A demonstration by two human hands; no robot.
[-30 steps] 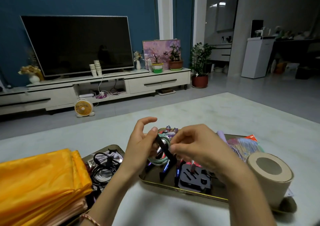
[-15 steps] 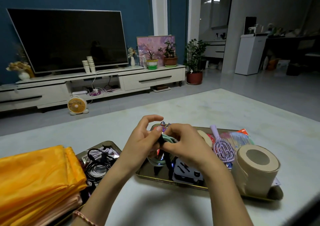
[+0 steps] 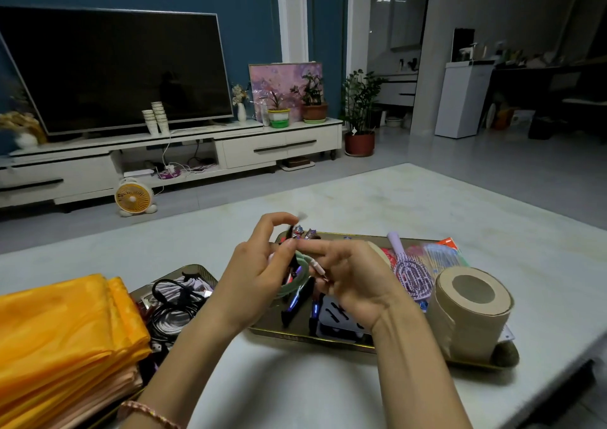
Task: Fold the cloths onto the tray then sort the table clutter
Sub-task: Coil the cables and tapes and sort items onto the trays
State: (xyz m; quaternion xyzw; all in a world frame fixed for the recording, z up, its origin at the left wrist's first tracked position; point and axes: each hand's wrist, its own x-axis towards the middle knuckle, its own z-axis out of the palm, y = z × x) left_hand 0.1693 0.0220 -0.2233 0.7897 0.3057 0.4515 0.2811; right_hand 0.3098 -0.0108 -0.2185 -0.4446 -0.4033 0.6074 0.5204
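Note:
My left hand (image 3: 259, 267) and my right hand (image 3: 354, 281) meet above a dark gold-rimmed tray (image 3: 308, 335). Between them they hold a coiled pale green cable (image 3: 300, 272). The left thumb and fingers pinch a black strap (image 3: 290, 233) at the coil's top. My right hand curls round the cable's pink-tipped end (image 3: 317, 266). Folded orange cloths (image 3: 62, 340) are stacked at the left on a second tray (image 3: 203, 269). Pens (image 3: 297, 300) and a black holder (image 3: 341, 320) lie in the tray under my hands.
Black and white cables (image 3: 174, 300) fill the left tray beside the cloths. A paper roll (image 3: 469, 310), a purple hairbrush (image 3: 410, 272) and coloured packets (image 3: 440, 253) sit at the right tray's end. The pale table (image 3: 410, 205) stretches beyond; its right edge is close.
The hands have parted slightly; the left fingers now lift the black strap above the coil, and the pink cable end shows at my right fingers. The view has shifted a little.

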